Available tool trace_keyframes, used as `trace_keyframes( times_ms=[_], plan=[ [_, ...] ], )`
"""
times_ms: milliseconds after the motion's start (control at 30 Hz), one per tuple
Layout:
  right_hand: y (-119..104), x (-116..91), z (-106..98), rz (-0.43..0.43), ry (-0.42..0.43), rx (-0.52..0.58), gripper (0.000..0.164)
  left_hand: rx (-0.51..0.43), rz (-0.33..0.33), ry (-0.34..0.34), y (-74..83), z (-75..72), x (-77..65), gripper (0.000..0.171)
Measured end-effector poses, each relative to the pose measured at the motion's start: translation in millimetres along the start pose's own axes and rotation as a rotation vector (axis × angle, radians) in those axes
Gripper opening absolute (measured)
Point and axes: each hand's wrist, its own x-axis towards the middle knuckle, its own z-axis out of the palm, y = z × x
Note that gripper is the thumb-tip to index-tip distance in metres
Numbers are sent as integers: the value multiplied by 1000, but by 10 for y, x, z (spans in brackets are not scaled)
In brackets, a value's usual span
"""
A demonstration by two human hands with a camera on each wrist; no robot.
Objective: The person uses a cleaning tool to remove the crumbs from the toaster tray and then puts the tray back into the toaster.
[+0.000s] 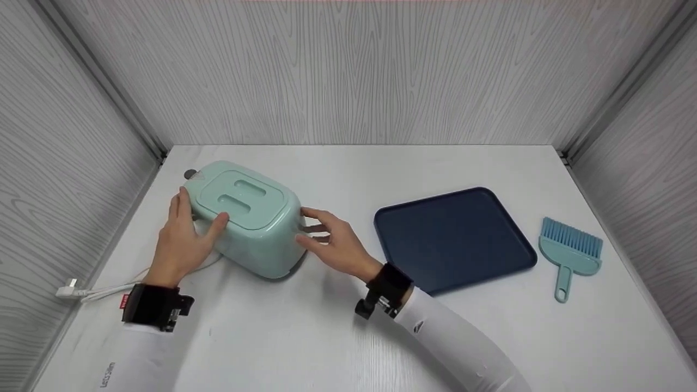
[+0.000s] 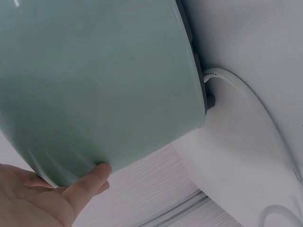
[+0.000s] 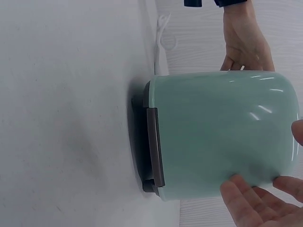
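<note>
A mint-green toaster [image 1: 258, 247] stands at the left of the table, its top covered by a matching lid [image 1: 261, 215] with two oblong recesses. My left hand [image 1: 188, 239] holds its left end, with the fingers along that end and the thumb on the near top edge. In the left wrist view the thumb [image 2: 92, 182] lies against the green wall near a corner. At the opposite end, my right hand [image 1: 340, 245] touches the toaster with spread, lightly bent fingers. The right wrist view shows the dark base [image 3: 155, 146] and short feet below that end.
A dark blue tray [image 1: 457, 239] lies right of centre, close to my right wrist. Further right is a light-blue brush [image 1: 569, 256] with its handle toward me. A white cord with a plug [image 1: 71, 289] lies by the left wall. Grey wood-grain panels [image 1: 348, 71] enclose the table.
</note>
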Motion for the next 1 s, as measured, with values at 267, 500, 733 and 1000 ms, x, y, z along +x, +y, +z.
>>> trace_keyframes(
  times_ms=[267, 500, 733, 1000],
  plan=[
    [-213, -27, -28, 21, 24, -52, 51, -30, 6, 10, 41, 19, -9, 102],
    [-165, 116, -66, 29, -11, -59, 59, -59, 14, 38, 86, 51, -19, 103],
    [57, 186, -117, 71, -35, -37, 67, -103, 31, 56, 131, 91, -45, 103],
    [95, 107, -221, 24, -15, -44, 70, -143, 54, 40, 179, 150, -64, 102]
  ],
)
